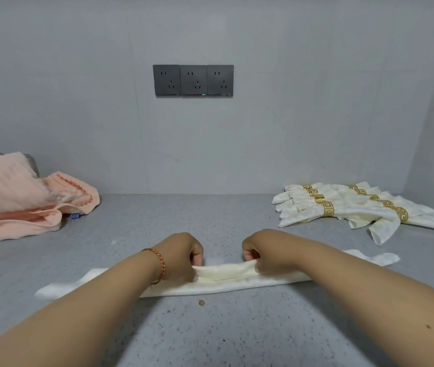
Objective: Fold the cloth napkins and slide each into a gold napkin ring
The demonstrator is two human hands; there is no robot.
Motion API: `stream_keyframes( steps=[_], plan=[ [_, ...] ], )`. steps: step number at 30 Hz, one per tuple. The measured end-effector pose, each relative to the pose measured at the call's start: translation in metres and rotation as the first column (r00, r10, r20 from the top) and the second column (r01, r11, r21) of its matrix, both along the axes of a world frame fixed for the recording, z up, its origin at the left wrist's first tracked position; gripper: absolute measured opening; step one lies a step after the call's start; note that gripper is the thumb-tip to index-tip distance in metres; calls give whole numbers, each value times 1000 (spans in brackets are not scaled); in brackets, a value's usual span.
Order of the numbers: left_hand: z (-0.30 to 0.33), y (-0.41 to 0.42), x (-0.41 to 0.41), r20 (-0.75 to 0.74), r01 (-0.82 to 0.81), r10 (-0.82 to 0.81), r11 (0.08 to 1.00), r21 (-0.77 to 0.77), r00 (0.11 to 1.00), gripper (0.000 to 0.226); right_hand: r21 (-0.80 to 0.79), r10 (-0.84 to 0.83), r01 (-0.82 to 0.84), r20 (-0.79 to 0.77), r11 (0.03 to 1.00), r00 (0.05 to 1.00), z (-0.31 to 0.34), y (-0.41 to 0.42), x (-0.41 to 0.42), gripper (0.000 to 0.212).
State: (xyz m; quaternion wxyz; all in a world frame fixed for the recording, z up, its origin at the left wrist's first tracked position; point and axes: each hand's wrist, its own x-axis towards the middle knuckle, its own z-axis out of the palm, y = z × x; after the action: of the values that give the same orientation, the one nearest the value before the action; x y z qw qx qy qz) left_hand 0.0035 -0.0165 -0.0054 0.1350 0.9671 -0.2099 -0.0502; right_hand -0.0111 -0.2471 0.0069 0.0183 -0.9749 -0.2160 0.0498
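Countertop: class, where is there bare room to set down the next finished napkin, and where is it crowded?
Bare countertop lies between the pink towels and the ringed napkins, behind both hands; also in front of the cream napkin. The right rear corner is crowded.

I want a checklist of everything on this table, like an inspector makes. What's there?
Surface: grey speckled countertop, a small brown crumb near the front.
Job's things: cream napkin folded into a long strip; finished napkins in gold napkin rings piled at right.
Clutter: pink towels heaped at left.
Grippers: left hand and right hand both pinch the strip's top fold.
Cables: nothing seen.
Surroundings: grey wall with three dark sockets.
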Motion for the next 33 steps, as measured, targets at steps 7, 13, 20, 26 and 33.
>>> stream_keyframes(
  steps=[7, 13, 20, 26, 33],
  plan=[
    [-4, 10, -25, 124, 126, -141, 985, 116, 982, 23, -126, 123, -102, 179, 987, 976, -8, -1, -32, 24],
    [-15, 22, -48, 153, 156, -169, 983, 95, 974, 28, -110, 89, -72, 165, 991, 982, -13, -8, -59, 34],
    [-24, 22, -68, 203, 205, -214, 977, 63, 956, 43, -32, 101, -97, 222, 995, 970, -34, -15, -81, 55],
    [-29, 15, -69, 195, 226, -280, 940, 256, 940, 45, 20, 127, -136, 244, 991, 961, -36, -13, -87, 50],
    [-36, 21, -63, 207, 247, -264, 963, 106, 942, 40, 181, 157, -189, 179, 965, 971, -18, 12, -64, 42]
  ],
)
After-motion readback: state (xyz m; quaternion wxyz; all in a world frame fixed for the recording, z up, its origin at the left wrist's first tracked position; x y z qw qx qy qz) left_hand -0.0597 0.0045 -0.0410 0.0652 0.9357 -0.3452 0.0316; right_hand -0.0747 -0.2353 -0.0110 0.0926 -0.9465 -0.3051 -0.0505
